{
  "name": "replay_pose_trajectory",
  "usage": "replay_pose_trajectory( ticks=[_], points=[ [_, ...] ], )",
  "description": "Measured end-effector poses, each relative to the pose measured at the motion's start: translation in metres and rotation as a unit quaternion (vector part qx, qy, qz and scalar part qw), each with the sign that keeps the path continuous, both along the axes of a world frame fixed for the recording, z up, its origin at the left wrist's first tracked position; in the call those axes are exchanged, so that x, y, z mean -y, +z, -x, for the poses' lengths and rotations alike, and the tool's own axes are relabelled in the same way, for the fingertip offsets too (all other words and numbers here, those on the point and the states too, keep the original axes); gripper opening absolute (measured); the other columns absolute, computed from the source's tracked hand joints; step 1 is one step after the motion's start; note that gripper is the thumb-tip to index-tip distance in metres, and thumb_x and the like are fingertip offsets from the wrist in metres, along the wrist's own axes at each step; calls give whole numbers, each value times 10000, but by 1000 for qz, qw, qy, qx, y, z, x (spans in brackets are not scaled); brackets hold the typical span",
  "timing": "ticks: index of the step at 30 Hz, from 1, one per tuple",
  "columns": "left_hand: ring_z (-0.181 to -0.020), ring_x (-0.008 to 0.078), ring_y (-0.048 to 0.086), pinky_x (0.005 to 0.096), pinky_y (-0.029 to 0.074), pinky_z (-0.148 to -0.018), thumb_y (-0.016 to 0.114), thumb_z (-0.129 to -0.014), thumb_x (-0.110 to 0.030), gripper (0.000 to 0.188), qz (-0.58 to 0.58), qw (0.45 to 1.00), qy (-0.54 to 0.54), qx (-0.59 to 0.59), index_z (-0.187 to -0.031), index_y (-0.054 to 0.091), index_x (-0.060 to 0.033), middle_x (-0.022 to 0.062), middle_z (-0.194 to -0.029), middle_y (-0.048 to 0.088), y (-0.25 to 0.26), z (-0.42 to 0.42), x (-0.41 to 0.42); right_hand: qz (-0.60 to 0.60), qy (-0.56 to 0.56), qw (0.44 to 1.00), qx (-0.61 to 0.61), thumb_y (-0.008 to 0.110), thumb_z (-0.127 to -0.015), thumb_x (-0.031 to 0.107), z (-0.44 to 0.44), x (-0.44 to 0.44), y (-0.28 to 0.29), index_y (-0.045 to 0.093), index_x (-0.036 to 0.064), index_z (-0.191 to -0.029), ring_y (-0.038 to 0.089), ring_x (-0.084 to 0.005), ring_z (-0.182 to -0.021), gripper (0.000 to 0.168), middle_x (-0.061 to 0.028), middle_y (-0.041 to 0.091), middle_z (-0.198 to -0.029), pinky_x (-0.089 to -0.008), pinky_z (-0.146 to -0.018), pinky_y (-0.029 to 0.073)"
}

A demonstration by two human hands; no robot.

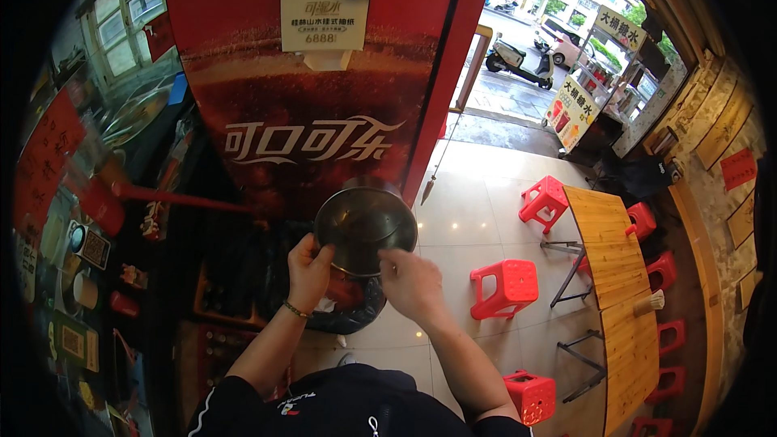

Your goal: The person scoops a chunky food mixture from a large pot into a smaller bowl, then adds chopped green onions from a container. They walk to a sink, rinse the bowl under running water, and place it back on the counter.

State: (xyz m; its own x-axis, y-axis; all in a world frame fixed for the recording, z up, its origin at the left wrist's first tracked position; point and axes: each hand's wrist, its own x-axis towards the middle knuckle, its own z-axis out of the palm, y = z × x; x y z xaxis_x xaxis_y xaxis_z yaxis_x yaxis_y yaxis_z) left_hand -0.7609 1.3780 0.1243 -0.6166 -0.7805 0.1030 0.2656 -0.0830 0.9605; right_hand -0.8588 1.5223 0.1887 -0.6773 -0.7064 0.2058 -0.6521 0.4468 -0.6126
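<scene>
A round stainless steel bowl (366, 224) is held in front of me, its inside facing up towards my view. My left hand (308, 273) grips its left rim, with the thumb over the edge. At the lower right rim, my right hand (413, 285) has its fingers curled on the edge; the fingertips are partly hidden. Dark specks show on the bowl's inner surface. Under the bowl stands a bin lined with a black plastic bag (367, 315), holding something reddish and a scrap of white paper. The bowl covers part of the bin.
A red Coca-Cola refrigerator (291, 91) stands directly ahead. Cluttered glass shelving is at left, with crates of bottles (221, 352) low beside me. To the right are a wooden folding table (628, 340) and several red plastic stools (507, 288). A doorway opens onto a street with a scooter (519, 64).
</scene>
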Motion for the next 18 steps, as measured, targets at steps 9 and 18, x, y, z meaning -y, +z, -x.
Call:
replay_pose_trajectory(
  ticks=[9, 18],
  points=[
    [-540, 75, 557, 216, 487, -448, 531, -869, -8, 39, 40, 999, -11, 6, -841, 558, -12, 19, -718, 587, 11, 3, -12, -1, -6, 999, -36, 529, -842, 197, 0, 0, -4, 667, 99, -945, 629, -356, -737, 198, -176, 647, -767, -451, -673, 490],
    [-509, 78, 552, 214, 474, -422, 528, -878, -24, 74, 88, 995, -1, 42, -806, 538, -13, 21, -695, 573, 21, 0, -19, 64, -18, 995, 73, 564, -824, 151, 8, -6, -7, 666, 24, -979, 638, -294, -669, 225, -187, 647, -738, -343, -656, 488]
  ],
)
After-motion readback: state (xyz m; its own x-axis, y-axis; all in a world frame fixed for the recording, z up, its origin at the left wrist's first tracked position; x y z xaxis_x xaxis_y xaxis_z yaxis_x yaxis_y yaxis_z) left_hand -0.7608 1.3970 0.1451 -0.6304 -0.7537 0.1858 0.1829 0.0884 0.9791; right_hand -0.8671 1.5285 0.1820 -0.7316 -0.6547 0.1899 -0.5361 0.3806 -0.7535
